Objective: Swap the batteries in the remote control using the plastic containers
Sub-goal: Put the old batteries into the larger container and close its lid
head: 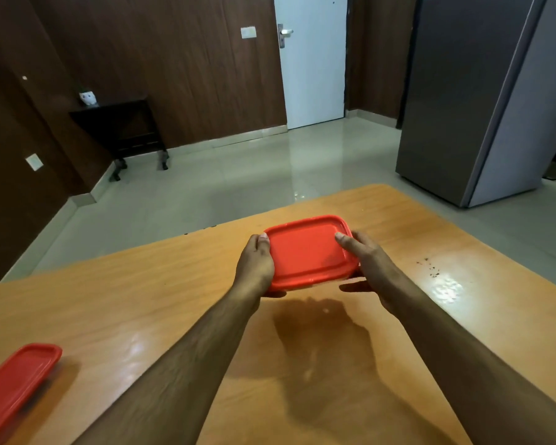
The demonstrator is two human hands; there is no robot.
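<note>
**A:** Two hands on one container (308,252), red lid on top, held up off the table (142,300) near the far edge. Shadow underneath on the wood, so clearly lifted, not resting.

**B:** And the grip on each side?

**A:** Left hand (256,264) clamped on the left short end, thumb up on the lid's corner, fingers curled under. Right hand (366,264) clamped on the right end, one finger laid flat across the lid's far right corner, thumb poking out below the near edge. Both closed on the same box.

**B:** Lid sealed or loose?

**A:** Looks seated all the way round, rim flush. Only a sliver of the clear base showing under the near edge. Can't tell what's inside.

**B:** Remote anywhere? Batteries?

**A:** Can't make out either from this angle.

**B:** Other stuff on the table?

**A:** Second red lid (16,383) way over at the near left corner, partly cut off by the frame; can't tell whether a box sits under it. Well apart from the hands. Some dark crumbs (429,268) to the right of the held container.

**B:** Background?

**A:** White door (312,75) straight ahead on the far wall, grey fridge (469,101) far right, small dark side table (122,130) far left.
</note>
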